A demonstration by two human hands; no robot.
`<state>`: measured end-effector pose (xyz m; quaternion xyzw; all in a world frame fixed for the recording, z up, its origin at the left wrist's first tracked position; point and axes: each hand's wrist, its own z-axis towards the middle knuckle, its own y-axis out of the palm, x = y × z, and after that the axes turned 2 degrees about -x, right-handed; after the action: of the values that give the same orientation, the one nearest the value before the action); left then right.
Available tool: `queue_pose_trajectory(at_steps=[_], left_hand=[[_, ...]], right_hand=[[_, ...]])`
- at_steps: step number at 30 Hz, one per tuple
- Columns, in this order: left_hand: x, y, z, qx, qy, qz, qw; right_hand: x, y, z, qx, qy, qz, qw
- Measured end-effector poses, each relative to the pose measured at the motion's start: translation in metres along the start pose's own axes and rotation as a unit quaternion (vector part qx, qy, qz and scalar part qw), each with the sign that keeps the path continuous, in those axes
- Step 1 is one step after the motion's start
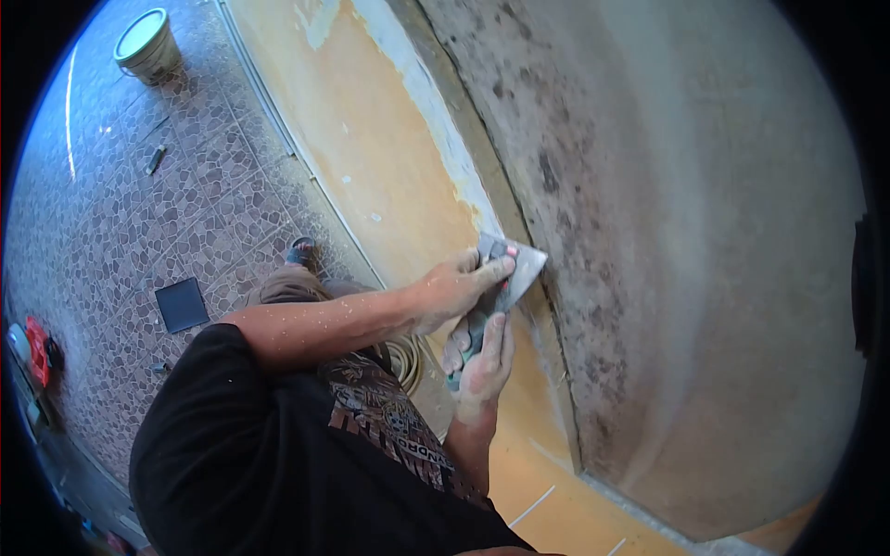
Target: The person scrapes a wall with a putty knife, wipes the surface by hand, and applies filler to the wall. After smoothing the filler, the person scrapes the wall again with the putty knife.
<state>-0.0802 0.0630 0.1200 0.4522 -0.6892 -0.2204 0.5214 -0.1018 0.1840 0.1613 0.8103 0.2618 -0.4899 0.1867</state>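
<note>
A wide metal putty knife (522,267) rests with its blade on the edge where the orange wall (371,139) meets the grey, dark-spotted plaster surface (667,232). My left hand (452,289) reaches in from the left, its fingers pressing flat on the blade. From below comes my right hand (484,363), which is closed around the knife's handle. Both hands and my left forearm are speckled with white dust.
A white strip of filler (436,111) runs up the wall edge above the knife. The patterned tile floor (185,222) holds a pale bucket (146,44), a small tool (155,159), a dark square (181,304) and a red device (37,350). My foot (301,250) stands near the wall.
</note>
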Motion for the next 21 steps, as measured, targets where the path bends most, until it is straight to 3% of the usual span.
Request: queue_pose_trajectory(at_steps=[3,8,15,19,21], left_hand=[[-0.011,-0.008,0.001,-0.063,-0.004,-0.054,0.997],[-0.033,-0.020,0.002,-0.053,-0.041,-0.155,0.986],[-0.022,-0.034,0.022,-0.012,0.017,-0.151,0.988],[0.008,-0.050,0.006,-0.050,-0.032,-0.153,0.986],[-0.005,-0.037,0.007,0.010,-0.018,-0.143,0.989]], right_hand=[[0.000,-0.012,-0.001,-0.044,-0.034,-0.073,0.996],[0.005,-0.031,0.006,-0.088,-0.006,-0.165,0.982],[-0.011,-0.002,0.038,-0.076,0.019,-0.193,0.978],[-0.003,0.018,0.049,-0.093,0.009,-0.194,0.977],[0.005,0.006,0.037,-0.076,0.016,-0.157,0.985]])
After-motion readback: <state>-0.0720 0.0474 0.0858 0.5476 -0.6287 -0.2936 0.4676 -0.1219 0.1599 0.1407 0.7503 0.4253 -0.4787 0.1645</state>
